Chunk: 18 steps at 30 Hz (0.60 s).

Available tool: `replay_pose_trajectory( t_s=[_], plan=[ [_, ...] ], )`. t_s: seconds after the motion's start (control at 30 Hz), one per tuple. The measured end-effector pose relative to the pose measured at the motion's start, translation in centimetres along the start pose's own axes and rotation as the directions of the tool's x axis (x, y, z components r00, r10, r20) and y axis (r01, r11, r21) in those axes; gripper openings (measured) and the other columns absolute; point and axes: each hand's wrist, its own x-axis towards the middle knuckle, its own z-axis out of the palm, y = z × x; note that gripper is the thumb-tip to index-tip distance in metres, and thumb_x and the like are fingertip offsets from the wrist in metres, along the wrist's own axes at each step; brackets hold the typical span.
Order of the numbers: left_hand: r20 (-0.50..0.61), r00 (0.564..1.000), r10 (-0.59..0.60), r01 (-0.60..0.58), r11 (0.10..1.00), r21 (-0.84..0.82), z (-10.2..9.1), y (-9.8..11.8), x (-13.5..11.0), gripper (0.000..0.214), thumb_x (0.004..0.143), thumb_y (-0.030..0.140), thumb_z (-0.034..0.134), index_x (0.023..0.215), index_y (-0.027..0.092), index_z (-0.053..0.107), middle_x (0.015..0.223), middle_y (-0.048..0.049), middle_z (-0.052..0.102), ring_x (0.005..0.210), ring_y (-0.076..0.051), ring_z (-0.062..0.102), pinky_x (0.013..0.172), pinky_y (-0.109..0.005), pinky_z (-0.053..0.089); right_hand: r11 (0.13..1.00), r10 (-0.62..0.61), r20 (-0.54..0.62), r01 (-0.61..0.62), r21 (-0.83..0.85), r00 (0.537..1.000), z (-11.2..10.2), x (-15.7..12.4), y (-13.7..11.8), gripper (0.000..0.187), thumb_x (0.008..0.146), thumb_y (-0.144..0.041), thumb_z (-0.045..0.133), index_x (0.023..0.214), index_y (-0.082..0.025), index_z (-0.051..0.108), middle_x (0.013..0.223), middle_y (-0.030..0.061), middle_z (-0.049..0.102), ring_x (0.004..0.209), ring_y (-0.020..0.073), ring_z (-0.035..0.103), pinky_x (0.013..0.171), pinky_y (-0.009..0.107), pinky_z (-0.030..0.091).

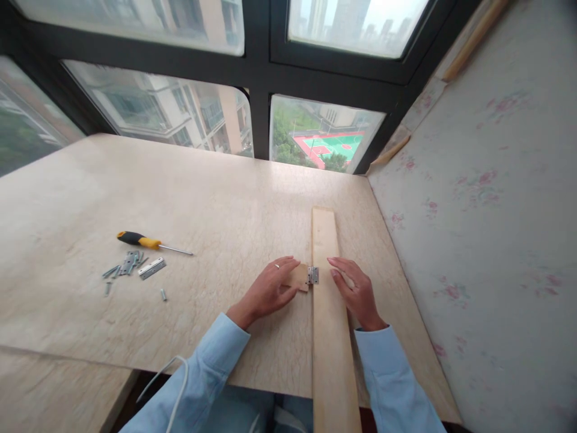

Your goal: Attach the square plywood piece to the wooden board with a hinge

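Observation:
A long pale wooden plank (331, 337) lies lengthwise on the windowsill, its near end running past the front edge. Against its left side sits a small wooden piece (297, 278), and a silver hinge (313, 275) spans the joint between the two. My left hand (270, 285), a ring on one finger, covers much of the small piece, with fingers and thumb at its opposite edges. On the plank's right side rests my right hand (356, 288), fingers stretched out and thumb apart, its fingertips on the wood just right of the hinge.
To the left lie a yellow-and-black screwdriver (148, 242), another hinge (152, 268), a small pile of screws and hardware (128, 263) and a loose screw (163, 294). Windows stand behind; a papered wall (473, 210) bounds the right. A white cable (183, 373) crosses my left sleeve.

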Motion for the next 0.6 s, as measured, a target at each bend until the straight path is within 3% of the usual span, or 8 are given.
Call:
replay_pose_trajectory(
  t_s=[0.23,0.37,0.5,0.6],
  plan=[
    [-0.211,0.958,-0.193,0.191,0.981,-0.033,-3.0,0.6,-6.4,0.042,0.095,0.030,0.057,0.135,0.018,0.052,0.132,-0.0129,0.062,0.125,-0.023,0.058,0.108,-0.047,0.047,0.977,0.179,-0.080,-0.168,0.129,0.980,0.2,-0.5,-0.4,0.021,0.094,-0.033,0.062,0.107,-0.021,0.072,0.108,0.0080,0.073,0.103,0.0221,0.069,0.096,0.041,0.054],
    [-0.320,0.895,-0.310,0.292,0.951,-0.104,-3.3,1.3,-9.5,0.031,0.093,0.028,0.056,0.123,0.018,0.060,0.122,-0.0108,0.067,0.116,-0.022,0.062,0.101,-0.043,0.052,0.930,0.315,-0.107,-0.284,0.234,0.943,-0.1,-1.1,-1.4,0.027,0.089,-0.041,0.066,0.104,-0.020,0.074,0.104,0.0095,0.074,0.098,0.0235,0.070,0.092,0.041,0.056],
    [-0.414,0.814,-0.407,0.346,0.913,-0.216,-3.1,2.2,-11.7,0.022,0.092,0.024,0.052,0.108,0.017,0.065,0.099,-0.0078,0.070,0.083,-0.017,0.065,0.075,-0.032,0.055,0.886,0.420,-0.151,-0.368,0.282,0.895,-1.3,-2.1,-2.4,0.035,0.083,-0.046,0.072,0.104,-0.019,0.074,0.100,0.0108,0.075,0.091,0.0245,0.071,0.089,0.042,0.058],
    [-0.448,0.777,-0.442,0.363,0.896,-0.255,-2.9,2.6,-12.5,0.021,0.089,0.022,0.053,0.104,0.017,0.067,0.091,-0.0056,0.069,0.070,-0.014,0.058,0.068,-0.029,0.051,0.878,0.424,-0.092,-0.384,0.286,0.901,-2.5,-2.2,-3.7,0.039,0.081,-0.046,0.074,0.109,-0.018,0.074,0.099,0.0118,0.075,0.088,0.0246,0.073,0.086,0.041,0.061]
  ],
)
